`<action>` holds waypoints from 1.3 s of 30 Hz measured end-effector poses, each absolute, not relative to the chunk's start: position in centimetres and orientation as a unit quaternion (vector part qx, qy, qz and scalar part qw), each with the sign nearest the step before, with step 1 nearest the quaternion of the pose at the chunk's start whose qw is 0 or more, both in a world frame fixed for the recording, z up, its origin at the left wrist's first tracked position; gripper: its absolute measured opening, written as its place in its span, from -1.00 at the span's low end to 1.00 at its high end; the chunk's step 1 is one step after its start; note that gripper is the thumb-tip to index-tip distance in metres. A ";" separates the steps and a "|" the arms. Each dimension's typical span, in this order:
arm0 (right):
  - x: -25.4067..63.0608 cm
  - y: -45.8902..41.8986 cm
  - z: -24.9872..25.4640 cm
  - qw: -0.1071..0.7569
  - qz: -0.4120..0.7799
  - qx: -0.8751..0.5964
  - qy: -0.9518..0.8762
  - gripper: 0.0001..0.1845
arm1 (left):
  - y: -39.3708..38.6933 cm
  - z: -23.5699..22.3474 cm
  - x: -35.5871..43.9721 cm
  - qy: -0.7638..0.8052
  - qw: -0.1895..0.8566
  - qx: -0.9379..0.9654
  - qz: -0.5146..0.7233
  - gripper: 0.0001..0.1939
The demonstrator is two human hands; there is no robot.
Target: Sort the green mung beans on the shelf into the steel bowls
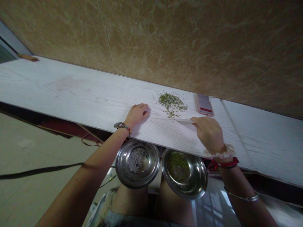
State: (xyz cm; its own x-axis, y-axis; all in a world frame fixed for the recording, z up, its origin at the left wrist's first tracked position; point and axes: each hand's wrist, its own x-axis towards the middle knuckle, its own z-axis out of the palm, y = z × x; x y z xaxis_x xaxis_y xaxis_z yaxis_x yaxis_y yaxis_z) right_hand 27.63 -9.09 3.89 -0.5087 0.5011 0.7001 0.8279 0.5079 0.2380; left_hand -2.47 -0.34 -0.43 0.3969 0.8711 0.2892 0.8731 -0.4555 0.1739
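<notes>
A loose spread of green mung beans (169,102) lies on the white wood-grain counter (99,91). My right hand (209,130) is closed on one end of a thin, flat white strip (183,120), which reaches left along the near edge of the beans. What kind of tool it is, I cannot tell. To the left of the beans, my left hand (137,114) rests on the counter with its fingers curled in; nothing shows in them. Below, a steel bowl (201,179) holds more green beans, and another steel bowl (120,160) holds small whitish pieces.
A phone (204,105) lies right of the beans, near the brown marbled wall (151,44). Both bowls rest about my knees, close under the counter's front edge. A dark strap (42,171) crosses the left side above the floor. A seam (234,126) runs across the counter on the right.
</notes>
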 end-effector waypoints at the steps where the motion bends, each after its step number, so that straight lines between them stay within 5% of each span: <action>1: 27.7 -9.0 3.9 0.290 -0.287 -0.405 -0.818 -0.81 | -0.4 -0.4 -2.5 -0.522 0.001 -0.836 -0.170 -0.69; 39: 27.9 -9.6 3.6 0.293 -0.263 -0.423 -0.816 -0.77 | -0.3 -0.4 -2.5 -0.529 0.001 -0.831 -0.169 -0.68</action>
State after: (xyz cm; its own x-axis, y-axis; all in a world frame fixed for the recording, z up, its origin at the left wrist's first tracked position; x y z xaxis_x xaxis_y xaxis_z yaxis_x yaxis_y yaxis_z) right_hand 27.94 -9.62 3.63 -0.4706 0.5364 0.7006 0.8448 0.5030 0.1823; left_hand -2.49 -0.34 -0.36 0.3824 0.8802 0.2811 0.8806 -0.4393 0.1776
